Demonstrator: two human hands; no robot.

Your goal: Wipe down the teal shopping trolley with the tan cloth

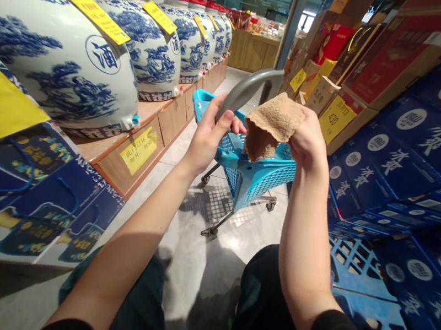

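1. My left fingers [224,122] curl round the grey handle [249,87]; a firm grip should steady the blue cart [244,182]
2. My right fingers [298,143] pinch the tan cloth [276,117] near the cart's rim
3. Gathering its drooping flap should improve control

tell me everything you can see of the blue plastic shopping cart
The blue plastic shopping cart has a lattice-walled basket with a solid rim, a thick curved grey handle and slim dark legs ending in casters, three of them visible. It stands upright on the pale floor ahead of the person. The left hand holds the handle's near end. A fuzzy tan cloth in the right hand hides part of the basket; whether cloth and basket touch is unclear.
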